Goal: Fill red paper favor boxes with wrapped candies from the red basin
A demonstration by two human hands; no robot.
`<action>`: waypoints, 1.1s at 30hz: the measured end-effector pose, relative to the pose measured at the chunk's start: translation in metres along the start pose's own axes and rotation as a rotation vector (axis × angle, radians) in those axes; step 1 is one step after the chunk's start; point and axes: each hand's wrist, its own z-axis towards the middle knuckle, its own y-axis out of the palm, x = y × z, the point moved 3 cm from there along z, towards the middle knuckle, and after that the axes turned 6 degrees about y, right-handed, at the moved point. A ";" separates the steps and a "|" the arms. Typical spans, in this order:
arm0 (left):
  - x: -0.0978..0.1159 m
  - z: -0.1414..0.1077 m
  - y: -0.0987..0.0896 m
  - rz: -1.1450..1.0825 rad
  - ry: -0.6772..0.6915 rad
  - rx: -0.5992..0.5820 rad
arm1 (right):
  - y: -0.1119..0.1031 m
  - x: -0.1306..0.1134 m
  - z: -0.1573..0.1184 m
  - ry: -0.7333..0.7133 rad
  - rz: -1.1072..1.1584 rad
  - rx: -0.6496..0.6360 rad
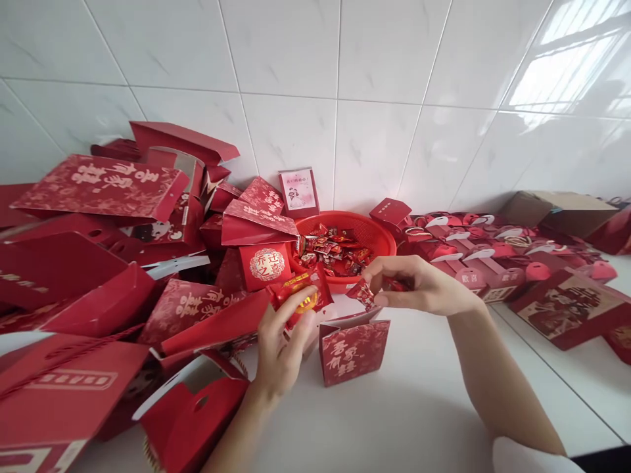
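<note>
My left hand (283,341) has its fingers on a red packet with a yellow emblem (302,295), in front of the basket. Pinched in my right hand (414,286) are small red wrapped candies (363,293), above the right side of a small red box (353,353). That box stands upright on the white surface, its top open toward the basket. Behind both hands sits a red plastic basket (379,238) with many wrapped candies (335,249) inside.
Red boxes (103,187) are heaped on the left, some near my left forearm. Rows of small handled boxes (473,256) fill the right side, with a cardboard box (557,209) behind. A tiled wall (290,59) closes the back.
</note>
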 end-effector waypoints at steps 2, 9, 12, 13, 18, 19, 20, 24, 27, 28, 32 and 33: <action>0.005 -0.001 0.004 0.029 0.031 -0.068 | 0.002 0.003 0.004 0.017 0.035 -0.016; 0.005 -0.005 0.022 -0.052 -0.125 -0.162 | 0.003 0.014 0.012 0.104 0.363 -0.030; 0.006 -0.004 0.023 -0.089 -0.169 -0.139 | 0.003 0.024 0.017 0.139 0.536 -0.006; 0.007 -0.003 0.023 -0.102 -0.177 -0.131 | 0.003 0.026 0.019 0.140 0.561 0.010; 0.010 0.000 0.022 -0.144 -0.145 -0.041 | 0.001 0.028 0.021 0.141 0.460 0.059; 0.011 0.000 0.022 -0.147 -0.141 -0.036 | 0.001 0.026 0.020 0.142 0.400 0.045; 0.011 0.000 0.023 -0.151 -0.143 -0.042 | 0.001 0.024 0.019 0.137 0.335 0.029; 0.007 -0.002 0.028 -0.167 -0.206 -0.113 | -0.001 0.011 0.016 0.059 0.062 -0.021; 0.003 -0.005 0.029 -0.173 -0.273 -0.155 | 0.001 0.002 0.017 0.013 -0.132 -0.048; 0.002 -0.005 0.029 -0.178 -0.285 -0.166 | 0.002 -0.001 0.018 0.011 -0.187 -0.059; 0.003 -0.004 0.028 -0.210 -0.293 -0.191 | 0.010 -0.004 0.022 0.026 -0.311 -0.101; 0.004 -0.003 0.028 -0.216 -0.297 -0.195 | 0.010 -0.004 0.022 0.027 -0.300 -0.099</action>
